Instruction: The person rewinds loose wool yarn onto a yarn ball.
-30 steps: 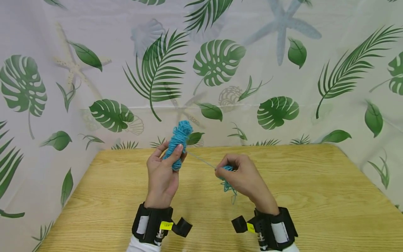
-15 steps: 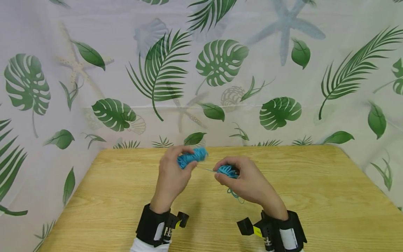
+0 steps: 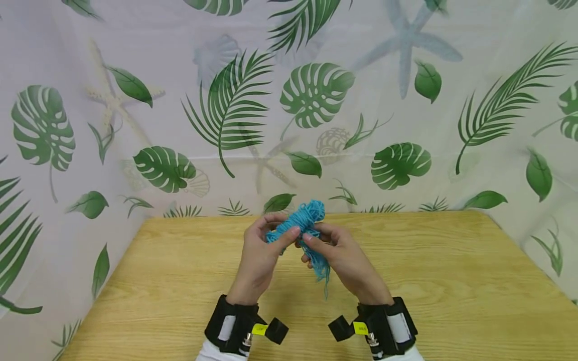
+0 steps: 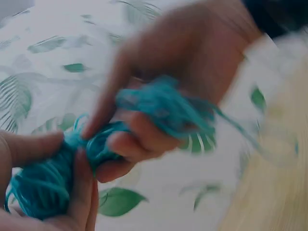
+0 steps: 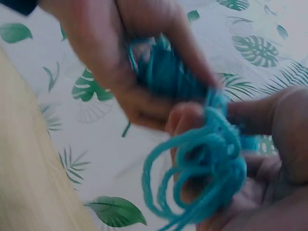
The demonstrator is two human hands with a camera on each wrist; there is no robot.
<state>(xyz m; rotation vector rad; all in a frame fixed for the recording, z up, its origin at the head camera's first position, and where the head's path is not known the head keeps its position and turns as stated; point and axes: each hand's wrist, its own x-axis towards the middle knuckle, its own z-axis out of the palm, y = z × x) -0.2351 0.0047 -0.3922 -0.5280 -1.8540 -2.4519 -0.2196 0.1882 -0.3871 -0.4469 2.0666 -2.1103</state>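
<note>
My left hand [image 3: 262, 250] grips a wound bundle of blue yarn [image 3: 300, 220], thumb along its near side, the bundle slanting up to the right. Close against it, my right hand [image 3: 349, 255] holds a looser bunch of the same yarn [image 3: 319, 260], whose loops and a loose end hang below the fingers. Both hands' fingertips meet at the bundle in the head view. From the right wrist, loops of the loose yarn [image 5: 207, 163] spill over the right fingers. The left wrist view is blurred, with the wound yarn [image 4: 43, 183] between the left thumb and fingers.
A light wood table [image 3: 180, 281] lies beneath both hands. Behind it hangs a white cloth [image 3: 343, 180] printed with green leaves, shells and starfish. Black camera straps [image 3: 232, 323] circle both wrists.
The left hand has swung the bundle down and rightward, turning it over on the way, until it meets the right hand. The taut strand seen earlier between the hands no longer shows.
</note>
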